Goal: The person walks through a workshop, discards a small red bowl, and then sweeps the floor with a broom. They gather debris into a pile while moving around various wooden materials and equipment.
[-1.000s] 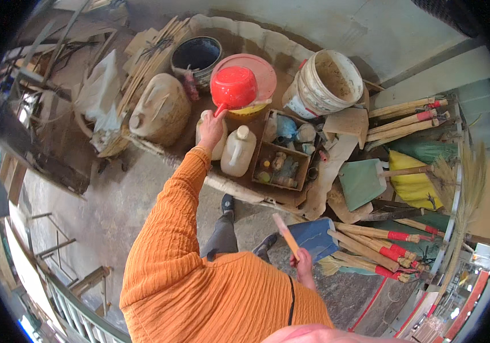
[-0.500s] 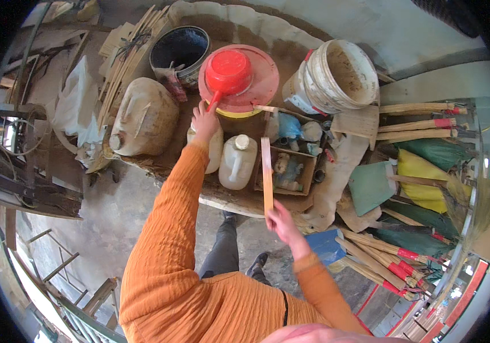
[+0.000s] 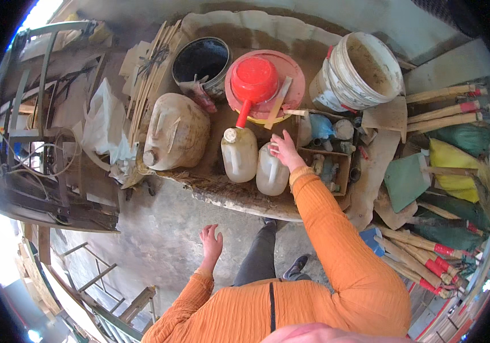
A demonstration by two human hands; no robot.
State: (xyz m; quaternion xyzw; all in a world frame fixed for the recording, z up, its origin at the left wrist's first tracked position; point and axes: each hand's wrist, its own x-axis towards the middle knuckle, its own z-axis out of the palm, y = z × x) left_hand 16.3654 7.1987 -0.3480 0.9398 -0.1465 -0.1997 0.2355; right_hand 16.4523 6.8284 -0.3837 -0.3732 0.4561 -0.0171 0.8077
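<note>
My right hand (image 3: 284, 152) is held out over the table with its fingers apart, at the top of a whitish plastic jug (image 3: 272, 174) whose cap it hides. Whether it touches the jug I cannot tell. My left hand (image 3: 211, 242) hangs above the floor in front of the table, empty, its fingers spread. A flat wooden stick (image 3: 280, 102) lies across the pink lid (image 3: 295, 74) of a round tub, beside a red dipper (image 3: 254, 79) whose handle points toward me. Left of the first jug stands a second capped jug (image 3: 239, 160).
Left on the table are a large dirty jerrycan (image 3: 179, 132) and a black bucket (image 3: 222, 76). White stacked buckets (image 3: 328, 86) stand at the right, behind a cardboard box (image 3: 343, 177) of bottles. Bundled wooden handles (image 3: 445, 123) and a green sheet (image 3: 406, 180) lie farther right.
The stick has left my right hand and now rests on the pink lid. My right hand has reached forward to the jug; my left hand has let go of the dipper handle and drawn back.
</note>
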